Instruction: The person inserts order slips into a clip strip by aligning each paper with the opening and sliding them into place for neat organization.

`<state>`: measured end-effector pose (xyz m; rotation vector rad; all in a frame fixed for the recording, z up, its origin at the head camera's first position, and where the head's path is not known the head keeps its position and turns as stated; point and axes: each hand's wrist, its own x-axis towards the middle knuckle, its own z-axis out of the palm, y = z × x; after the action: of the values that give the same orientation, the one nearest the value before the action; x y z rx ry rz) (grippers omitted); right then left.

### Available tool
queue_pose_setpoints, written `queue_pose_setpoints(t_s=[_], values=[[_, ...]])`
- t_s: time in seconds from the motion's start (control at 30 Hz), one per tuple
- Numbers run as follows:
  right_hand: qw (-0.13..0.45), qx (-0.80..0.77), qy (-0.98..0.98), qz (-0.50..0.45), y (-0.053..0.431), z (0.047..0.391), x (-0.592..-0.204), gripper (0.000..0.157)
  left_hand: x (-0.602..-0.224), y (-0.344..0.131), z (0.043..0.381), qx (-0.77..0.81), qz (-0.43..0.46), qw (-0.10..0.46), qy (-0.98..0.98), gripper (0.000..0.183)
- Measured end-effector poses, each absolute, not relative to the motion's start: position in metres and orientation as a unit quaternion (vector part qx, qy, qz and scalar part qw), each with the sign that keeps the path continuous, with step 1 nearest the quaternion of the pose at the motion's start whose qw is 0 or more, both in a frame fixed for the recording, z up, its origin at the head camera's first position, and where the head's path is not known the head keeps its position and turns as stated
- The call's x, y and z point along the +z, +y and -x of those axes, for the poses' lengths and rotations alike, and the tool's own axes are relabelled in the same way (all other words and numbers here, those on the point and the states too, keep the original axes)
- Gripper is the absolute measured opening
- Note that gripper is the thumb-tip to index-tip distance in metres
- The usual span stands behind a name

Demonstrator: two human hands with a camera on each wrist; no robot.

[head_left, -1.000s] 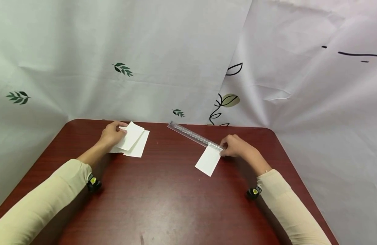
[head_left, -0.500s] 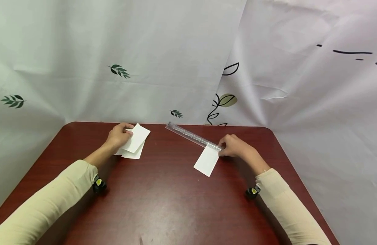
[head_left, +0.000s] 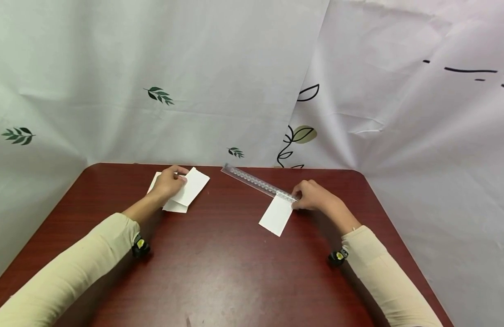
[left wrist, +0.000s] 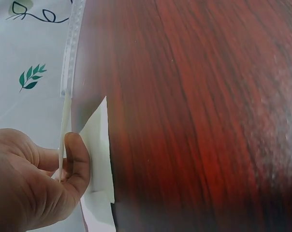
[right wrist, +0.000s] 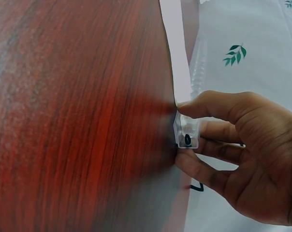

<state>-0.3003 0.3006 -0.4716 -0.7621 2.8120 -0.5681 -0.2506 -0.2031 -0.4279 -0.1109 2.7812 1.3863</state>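
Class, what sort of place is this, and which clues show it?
Probably a screened-off tabletop workspace: a reddish wood-grain table, leaf-printed pale sheeting behind and beside it, plus a clear ruler and white paper.

Clear ruler (head_left: 256, 181) slants, touching one white paper (head_left: 276, 215); white sheets (head_left: 194, 185) overlap leftward

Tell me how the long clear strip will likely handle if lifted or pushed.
The long clear strip is probably fairly stiff, since it runs straight out from the right hand. Being narrow and see-through, it looks light. Its flat shape suggests it would slide rather than roll.
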Motion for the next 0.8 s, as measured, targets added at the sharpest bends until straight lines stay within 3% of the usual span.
queue_pose_setpoints(t_s=[0.8], values=[[0.082, -0.183, 0.946, 0.253, 0.301, 0.301, -0.472, 0.023, -0.437, -0.178, 0.272, 0.468, 0.022, 0.028, 0.883, 0.032]])
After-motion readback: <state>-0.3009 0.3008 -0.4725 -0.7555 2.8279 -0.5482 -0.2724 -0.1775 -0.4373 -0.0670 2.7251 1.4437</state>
